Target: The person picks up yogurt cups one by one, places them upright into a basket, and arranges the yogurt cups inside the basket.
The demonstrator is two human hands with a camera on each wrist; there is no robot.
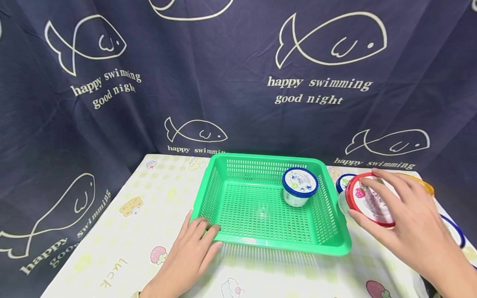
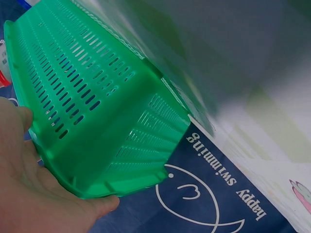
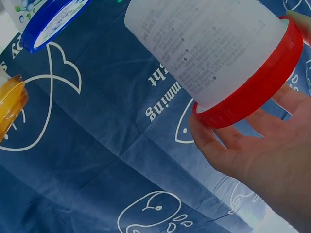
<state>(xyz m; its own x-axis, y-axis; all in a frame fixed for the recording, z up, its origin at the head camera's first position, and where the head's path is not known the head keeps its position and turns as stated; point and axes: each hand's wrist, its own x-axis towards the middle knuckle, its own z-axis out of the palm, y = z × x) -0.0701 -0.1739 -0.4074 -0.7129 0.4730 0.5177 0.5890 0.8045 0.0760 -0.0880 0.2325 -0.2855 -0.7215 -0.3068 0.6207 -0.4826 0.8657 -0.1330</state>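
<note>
My right hand [image 1: 410, 219] grips a white tub with a red lid [image 1: 372, 200] around the lid's rim, just right of the basket. In the right wrist view, printed text covers the side of that red-lidded tub [image 3: 209, 48], and the fingers curl over its lid edge. A green plastic basket [image 1: 261, 242] with slotted walls stands on the table. Inside it, toward the right end, sits a white tub with a blue lid [image 1: 300, 184]. My left hand [image 1: 193, 250] holds the basket's near left corner, fingers over the rim and thumb along the outside.
Right of the basket, partly behind my right hand, are a blue-lidded tub [image 1: 345, 181], a yellow-lidded one [image 1: 422, 184] and another blue lid [image 1: 452, 231]. A patterned tablecloth [image 1: 145, 231] covers the table. A dark blue curtain [image 1: 238, 74] with fish drawings hangs behind.
</note>
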